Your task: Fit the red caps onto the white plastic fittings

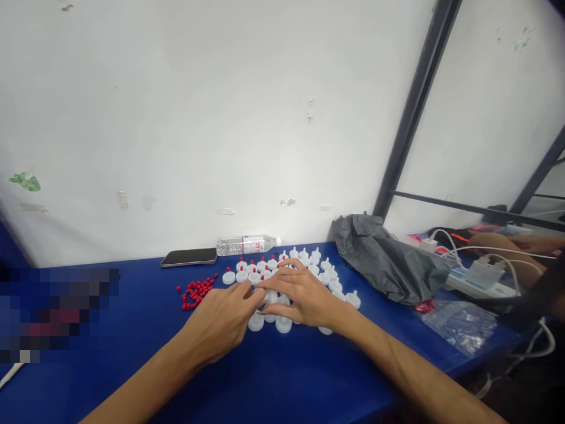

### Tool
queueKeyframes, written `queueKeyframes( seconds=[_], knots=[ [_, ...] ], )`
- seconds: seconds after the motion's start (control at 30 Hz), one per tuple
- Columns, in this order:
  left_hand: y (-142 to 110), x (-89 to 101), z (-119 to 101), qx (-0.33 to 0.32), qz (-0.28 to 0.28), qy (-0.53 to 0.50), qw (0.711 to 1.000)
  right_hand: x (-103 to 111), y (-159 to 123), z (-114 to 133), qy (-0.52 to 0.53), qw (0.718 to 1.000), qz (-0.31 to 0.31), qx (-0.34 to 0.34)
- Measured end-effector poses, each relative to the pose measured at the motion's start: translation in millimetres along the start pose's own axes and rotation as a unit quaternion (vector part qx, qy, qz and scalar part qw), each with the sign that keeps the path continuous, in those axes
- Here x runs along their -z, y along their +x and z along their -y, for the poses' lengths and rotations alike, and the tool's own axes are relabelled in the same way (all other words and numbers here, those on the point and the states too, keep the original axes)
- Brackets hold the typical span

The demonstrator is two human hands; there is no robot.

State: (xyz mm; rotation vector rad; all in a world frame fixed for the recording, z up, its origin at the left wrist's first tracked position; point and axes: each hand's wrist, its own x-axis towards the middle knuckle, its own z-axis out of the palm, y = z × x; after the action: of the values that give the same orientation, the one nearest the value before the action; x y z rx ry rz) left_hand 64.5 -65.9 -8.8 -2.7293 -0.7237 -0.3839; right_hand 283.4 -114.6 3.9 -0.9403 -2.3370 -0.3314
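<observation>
My right hand (302,294) curves its thumb and fingers around a white nozzle cap (270,298) low over the table. My left hand (223,312) meets it from the left, fingers pinched together near the top of that cap; whatever is between them is hidden. Around and behind both hands stand several more white round caps with upright nozzles (352,299). Those at the back left wear small red tips (228,274), while those on the right have bare nozzles. Just beyond my left hand lies a loose pile of small red tips (198,292).
A dark phone (189,257) and a clear water bottle (247,245) lie along the wall on the blue table (145,330). To the right are a grey plastic bag (388,259), a clear bag (461,324) and a power strip with cables (485,282). Another person's arm (503,242) shows far right.
</observation>
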Motion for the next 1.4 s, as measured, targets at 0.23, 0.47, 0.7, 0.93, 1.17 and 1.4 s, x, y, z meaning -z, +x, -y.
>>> queueKeyframes(
  seconds=[0.23,0.47,0.7,0.93,1.17,1.4],
  knots=[
    [-5.6,12.4,0.8,0.144,-0.061,-0.171,0.973,29.8,-12.6,-48.0,-0.082,0.981,-0.064,-0.165],
    [-3.9,6.4,19.9,0.169,-0.03,-0.11,0.979,43.0,-25.1,-75.7,-0.079,0.965,-0.092,-0.234],
    [-4.5,-6.9,23.8,0.141,0.023,-0.067,0.987,28.8,-15.0,-49.1,-0.013,0.984,-0.029,-0.175],
    [-5.8,-6.5,23.5,0.129,0.044,-0.065,0.989,28.0,-15.4,-46.9,0.017,0.983,0.002,-0.184],
    [-5.4,-5.5,22.0,0.124,0.021,-0.066,0.99,26.3,-16.2,-47.2,0.011,0.982,0.005,-0.191],
    [-5.2,-4.5,21.1,0.122,0.028,-0.067,0.99,24.6,-15.0,-46.5,0.011,0.981,0.01,-0.192]
  ],
)
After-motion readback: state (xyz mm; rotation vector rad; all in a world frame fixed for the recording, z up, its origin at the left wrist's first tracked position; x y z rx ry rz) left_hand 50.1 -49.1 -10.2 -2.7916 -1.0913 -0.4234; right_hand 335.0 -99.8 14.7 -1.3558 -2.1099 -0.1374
